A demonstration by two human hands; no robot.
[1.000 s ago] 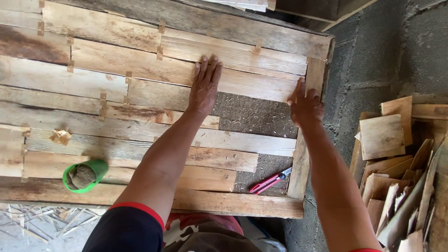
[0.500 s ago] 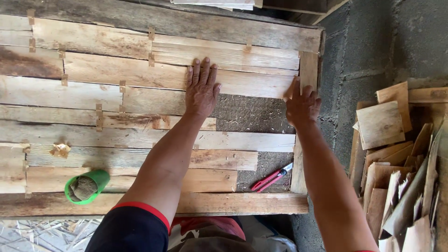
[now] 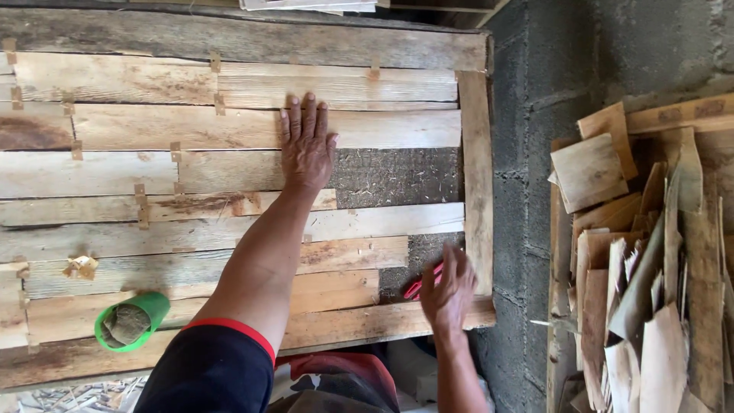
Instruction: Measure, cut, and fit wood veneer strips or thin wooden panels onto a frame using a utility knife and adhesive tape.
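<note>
Pliers point(image 3: 425, 280), handles toward upper right

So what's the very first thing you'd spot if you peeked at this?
Probably the left hand pressed flat on the patchwork of wooden slats covering the bench. Next, the right hand low at the near edge, over the red-handled pliers. The bright green cup lying on its side at lower left and the heap of wood offcuts on the right also stand out.

A: Daylight looks soft and even, pretty bright on the pale planks point(image 3: 229, 84), no harsh glare anywhere.

B: Yep. Only the right hand point(image 3: 449, 294) is motion-blurred; the block wall point(image 3: 550, 76) sits dimmer, and everything else is sharp.
</note>
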